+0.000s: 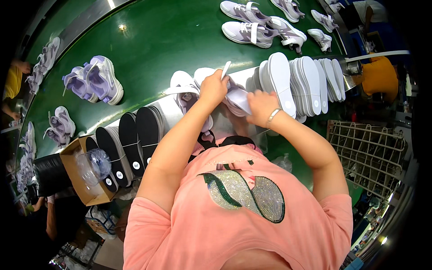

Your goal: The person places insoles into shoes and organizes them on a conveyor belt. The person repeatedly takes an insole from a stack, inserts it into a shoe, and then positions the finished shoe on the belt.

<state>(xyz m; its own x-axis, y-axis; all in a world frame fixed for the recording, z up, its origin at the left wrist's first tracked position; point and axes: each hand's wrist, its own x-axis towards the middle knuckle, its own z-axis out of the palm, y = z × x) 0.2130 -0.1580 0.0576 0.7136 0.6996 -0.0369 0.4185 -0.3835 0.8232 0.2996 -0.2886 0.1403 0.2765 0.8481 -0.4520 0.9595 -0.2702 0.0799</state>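
Observation:
My left hand (pixel 213 91) is closed on the front of a white and lilac sneaker (pixel 232 108), with its white strap (pixel 226 70) standing up beside my fingers. At the shoe's opening, my right hand (pixel 263 108) pinches a pale flat piece that looks like an insole (pixel 239 97). It lies partly inside the shoe, and my fingers hide its end. A matching sneaker (pixel 183 92) rests just left of my left hand, its strap loose. Close by my right hand stand bundled white insoles (pixel 280 81).
Bundled black insoles (pixel 128 139) stand at left beside a cardboard box (pixel 75 166) holding clear plastic. Sneakers (pixel 252 33) sit across the green table (pixel 153 40), with a purple pair (pixel 96 81) at left. A wire rack (pixel 369 153) is at right. Other people work at the edges.

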